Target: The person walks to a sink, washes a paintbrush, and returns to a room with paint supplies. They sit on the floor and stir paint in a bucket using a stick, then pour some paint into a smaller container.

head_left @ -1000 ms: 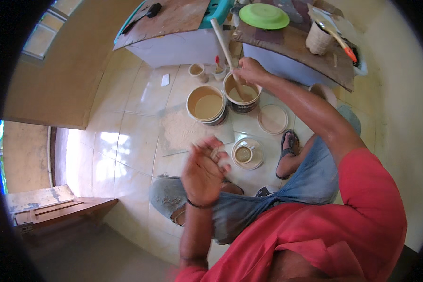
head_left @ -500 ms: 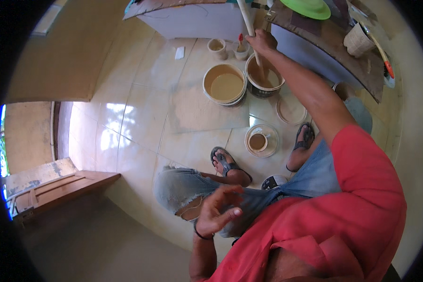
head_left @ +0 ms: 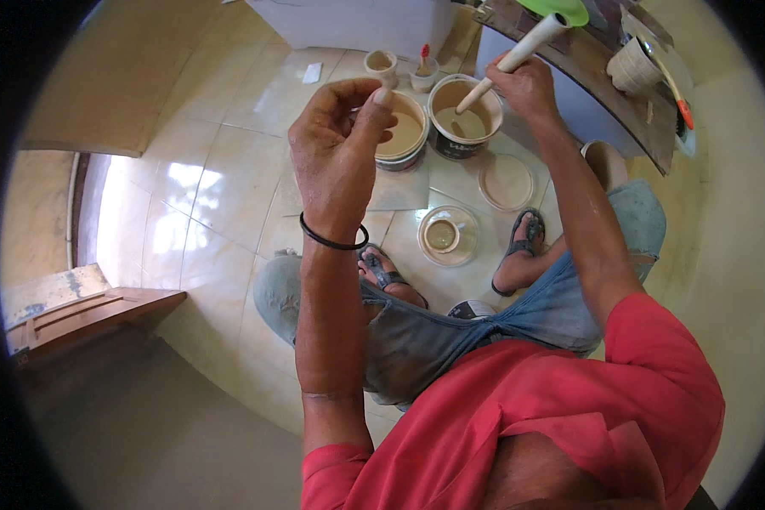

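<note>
Gripping pale stick (head_left: pixel 531 42): right hand (head_left: pixel 527 87) | bucket (head_left: pixel 453 92): dark label (head_left: pixel 483 148), white lettering (head_left: pixel 456 146)

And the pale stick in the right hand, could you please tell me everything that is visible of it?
The pale stick is long, straight and round, perhaps plastic or wood, with a dark, seemingly hollow upper end. The right hand grips it, leaving the upper part free. It slants down left into the right bucket; whether its tip meets the beige liquid is hard to tell.

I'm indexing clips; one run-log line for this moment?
left hand: raised, curled, partly hiding left bucket | right hand: grips pale stick, slanting down toward right bucket | both buckets: tan liquid inside
</note>
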The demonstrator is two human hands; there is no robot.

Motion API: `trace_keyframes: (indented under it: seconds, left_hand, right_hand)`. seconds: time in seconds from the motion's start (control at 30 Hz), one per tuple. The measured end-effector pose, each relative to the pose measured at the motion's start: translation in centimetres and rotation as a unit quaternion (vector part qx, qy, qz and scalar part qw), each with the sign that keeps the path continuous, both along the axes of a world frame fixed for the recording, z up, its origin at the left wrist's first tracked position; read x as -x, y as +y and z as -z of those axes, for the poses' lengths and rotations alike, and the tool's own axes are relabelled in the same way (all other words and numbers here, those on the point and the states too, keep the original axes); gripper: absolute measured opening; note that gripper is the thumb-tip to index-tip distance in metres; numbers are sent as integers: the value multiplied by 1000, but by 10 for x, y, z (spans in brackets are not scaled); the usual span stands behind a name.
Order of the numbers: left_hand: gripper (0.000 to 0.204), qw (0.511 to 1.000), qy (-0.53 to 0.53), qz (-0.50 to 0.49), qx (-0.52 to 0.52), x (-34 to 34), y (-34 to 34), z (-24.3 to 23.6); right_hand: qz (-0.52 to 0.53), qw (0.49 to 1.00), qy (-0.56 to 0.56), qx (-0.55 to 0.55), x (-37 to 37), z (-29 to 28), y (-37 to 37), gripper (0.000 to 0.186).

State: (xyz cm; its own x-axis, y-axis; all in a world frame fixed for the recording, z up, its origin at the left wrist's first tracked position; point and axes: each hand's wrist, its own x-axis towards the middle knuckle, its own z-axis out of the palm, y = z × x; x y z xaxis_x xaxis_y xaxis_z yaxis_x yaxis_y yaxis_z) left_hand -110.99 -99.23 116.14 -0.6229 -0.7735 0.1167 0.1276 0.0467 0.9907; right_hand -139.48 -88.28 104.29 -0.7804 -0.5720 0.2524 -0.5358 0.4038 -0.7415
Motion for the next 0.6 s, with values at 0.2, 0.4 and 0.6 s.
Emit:
trace_keyframes:
  seconds: [0.2, 0.4, 0.6]
  left_hand:
    - [25, 990, 71, -82, -90, 4, -17, 18]
    - [19, 969, 152, -146, -131, 3, -40, 21]
    - [24, 968, 138, -137, -156, 6, -42, 27]
  right_hand:
    - [19, 995, -25, 92, -38, -52, 29, 16]
    - [-154, 972, -87, 154, -66, -5, -34, 16]
    - [-242, 966, -88, -7, -92, 68, -96, 22]
